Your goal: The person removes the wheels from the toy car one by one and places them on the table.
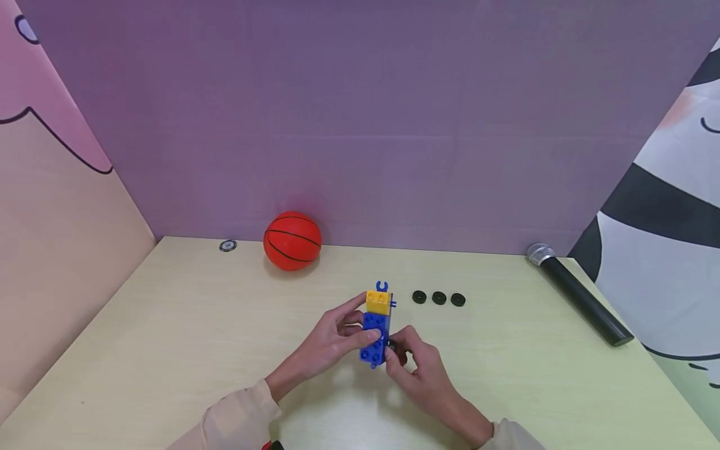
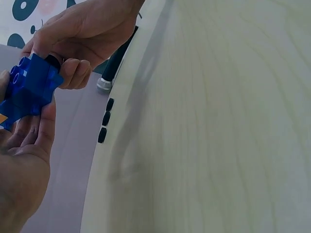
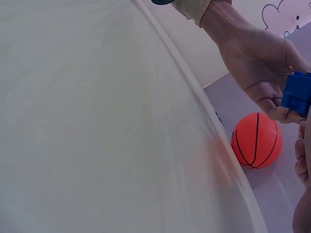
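My left hand point(image 1: 329, 344) grips a toy brick vehicle point(image 1: 369, 322) with its thumb across the blue body. A yellow brick point(image 1: 378, 302) sits at the far end, beyond which a blue hook sticks out. On the vehicle's right side, near its close end, my right hand point(image 1: 424, 374) pinches a small black wheel point(image 1: 392, 344) against the blue brick. In the left wrist view the wheel point(image 2: 52, 61) is partly hidden by fingers beside the blue body point(image 2: 36, 82). The right wrist view catches only the blue end point(image 3: 295, 92) of the vehicle.
Three black wheels point(image 1: 439, 298) lie in a row beyond the hands. Farther back are a red toy basketball point(image 1: 292, 241) and a small round disc point(image 1: 227, 245). A microphone point(image 1: 585, 301) lies at the right edge. A purple wall point(image 1: 360, 125) borders the table's back.
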Motion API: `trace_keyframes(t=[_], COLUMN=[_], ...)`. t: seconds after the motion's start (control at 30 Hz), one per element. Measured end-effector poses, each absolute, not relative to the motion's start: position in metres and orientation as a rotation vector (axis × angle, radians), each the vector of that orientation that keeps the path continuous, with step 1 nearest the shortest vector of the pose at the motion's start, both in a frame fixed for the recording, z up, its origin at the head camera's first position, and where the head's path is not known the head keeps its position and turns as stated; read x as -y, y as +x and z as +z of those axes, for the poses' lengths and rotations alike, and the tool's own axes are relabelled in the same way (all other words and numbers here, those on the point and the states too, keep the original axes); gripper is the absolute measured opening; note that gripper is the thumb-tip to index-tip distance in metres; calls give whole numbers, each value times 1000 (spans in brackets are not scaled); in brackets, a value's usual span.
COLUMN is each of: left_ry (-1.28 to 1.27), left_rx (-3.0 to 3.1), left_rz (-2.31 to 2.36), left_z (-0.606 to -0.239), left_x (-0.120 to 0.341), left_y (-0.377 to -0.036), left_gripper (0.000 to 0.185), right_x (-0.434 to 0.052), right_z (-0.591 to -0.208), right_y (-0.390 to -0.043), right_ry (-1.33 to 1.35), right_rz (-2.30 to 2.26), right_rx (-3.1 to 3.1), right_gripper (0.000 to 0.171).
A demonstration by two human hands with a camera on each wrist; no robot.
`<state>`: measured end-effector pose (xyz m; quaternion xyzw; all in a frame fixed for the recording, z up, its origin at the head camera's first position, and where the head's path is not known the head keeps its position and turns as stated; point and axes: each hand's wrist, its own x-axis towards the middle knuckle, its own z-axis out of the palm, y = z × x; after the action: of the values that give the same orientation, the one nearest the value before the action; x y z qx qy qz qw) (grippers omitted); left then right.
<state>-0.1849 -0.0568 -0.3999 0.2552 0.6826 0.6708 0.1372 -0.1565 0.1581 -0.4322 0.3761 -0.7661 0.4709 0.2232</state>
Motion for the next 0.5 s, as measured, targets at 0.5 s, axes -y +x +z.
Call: trace_keyframes(t=[0.5], left_ry=[755], left_rx=[-1986], left_rz=[1897], left_z=[-403], left_x=[61], left_y=[-186], left_gripper=[81], right_x=[-163], right_z=[-427], right_y=[-157], right_ry=[1152], right_rz=[1262], right_rx=[2136], right_gripper=[20])
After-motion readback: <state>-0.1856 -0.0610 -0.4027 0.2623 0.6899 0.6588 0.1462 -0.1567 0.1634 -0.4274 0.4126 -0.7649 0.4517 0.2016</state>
